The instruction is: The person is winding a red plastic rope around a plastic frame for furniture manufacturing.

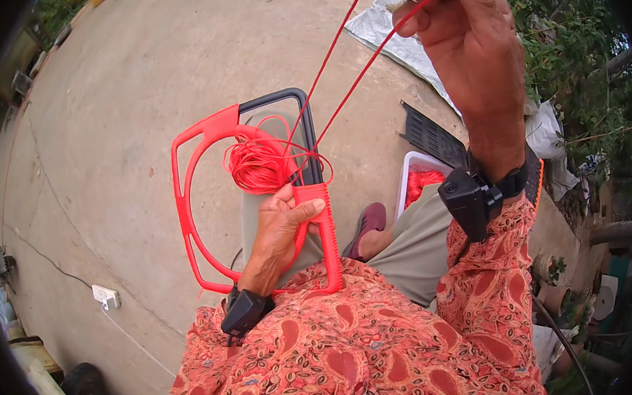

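While the red plastic frame (198, 207) is being gripped at its ribbed side bar by the left hand (277, 226), fingers closed round it just below the bundle of red cord (258, 163), a risk of tangling is being judged likely: the loose loops are lying slack over the bundle and crossing one another, so a pull from above could be drawing several at once into a knot. The frame could also be twisting in the grip, since it is being held on one side only and above the lap, resting on no bench. Further up, two strands of the cord are being held taut by the right hand (457, 15), raised high and closed on them; whether they are being pinched or wrapped round a finger cannot be told. If that hold is slackening, the strands could be slipping back. The cord is looking thin, bright and glossy. Beyond, a white tub (417, 182) holding more red material is standing on the concrete floor (136, 78).
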Available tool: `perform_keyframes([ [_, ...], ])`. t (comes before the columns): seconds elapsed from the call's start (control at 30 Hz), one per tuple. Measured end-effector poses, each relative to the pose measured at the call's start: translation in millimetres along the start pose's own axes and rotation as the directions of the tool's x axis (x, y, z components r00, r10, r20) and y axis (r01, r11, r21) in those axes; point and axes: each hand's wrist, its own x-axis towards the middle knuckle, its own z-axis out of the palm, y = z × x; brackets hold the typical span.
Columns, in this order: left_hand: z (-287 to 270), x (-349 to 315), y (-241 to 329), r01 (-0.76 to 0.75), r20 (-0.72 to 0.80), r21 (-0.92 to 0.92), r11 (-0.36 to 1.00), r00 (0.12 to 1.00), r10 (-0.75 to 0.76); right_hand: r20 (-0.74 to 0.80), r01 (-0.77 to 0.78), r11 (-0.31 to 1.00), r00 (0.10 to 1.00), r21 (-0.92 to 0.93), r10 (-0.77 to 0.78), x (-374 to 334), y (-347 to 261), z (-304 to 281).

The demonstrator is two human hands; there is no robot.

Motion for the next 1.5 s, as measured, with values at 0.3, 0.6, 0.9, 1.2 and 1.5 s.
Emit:
perform_keyframes([
  [0.3,-2,-3,1,0.028,-0.011,-0.050,0.998,1.000,-0.028,0.302,0.128,0.740,0.947,-0.660,0.106,-13,45,67],
  [0.6,1,-6,9,0.050,0.008,-0.073,0.996,0.999,-0.050,-0.074,-0.687,0.635,0.697,-0.352,0.713,-132,95,20],
  [0.9,-5,-2,3,0.012,0.026,-0.052,0.999,1.000,-0.011,-0.309,-0.286,0.607,0.657,0.741,0.687,-163,119,-25],
  [1.2,-6,-4,6,0.016,0.020,-0.059,0.998,1.000,-0.015,-0.601,-0.898,0.441,0.358,-0.010,0.715,-216,142,-83],
  [1.5,-7,-12,12,0.021,0.048,-0.126,0.992,0.999,-0.015,-0.104,-0.754,0.657,0.653,0.011,0.751,-153,133,18],
])
